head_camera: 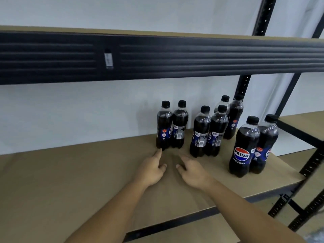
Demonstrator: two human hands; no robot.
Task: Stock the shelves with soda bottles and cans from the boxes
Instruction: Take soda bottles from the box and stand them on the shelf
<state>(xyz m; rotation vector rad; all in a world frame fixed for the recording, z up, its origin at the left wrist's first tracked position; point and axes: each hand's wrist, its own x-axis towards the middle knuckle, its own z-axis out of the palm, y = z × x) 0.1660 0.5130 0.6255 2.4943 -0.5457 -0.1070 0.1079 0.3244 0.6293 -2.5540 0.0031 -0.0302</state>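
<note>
Several black-capped Pepsi bottles stand upright in pairs on the brown shelf board (pixel 70 172). The leftmost pair (pixel 171 126) is nearest my hands, another pair (pixel 208 132) stands to its right, a pair (pixel 231 116) sits behind by the wall, and the front right pair (pixel 252 146) shows its logo. My left hand (pixel 152 169) hovers just in front of the leftmost pair, fingers relaxed, fingertip close to a bottle's base. My right hand (pixel 191 169) is beside it, also relaxed. Both hold nothing.
A dark metal beam (pixel 175 57) of the upper shelf runs across overhead. Black perforated uprights (pixel 243 86) stand at the right, with a neighbouring shelf unit (pixel 305 123) beyond. The white wall backs the shelf. No boxes are in view.
</note>
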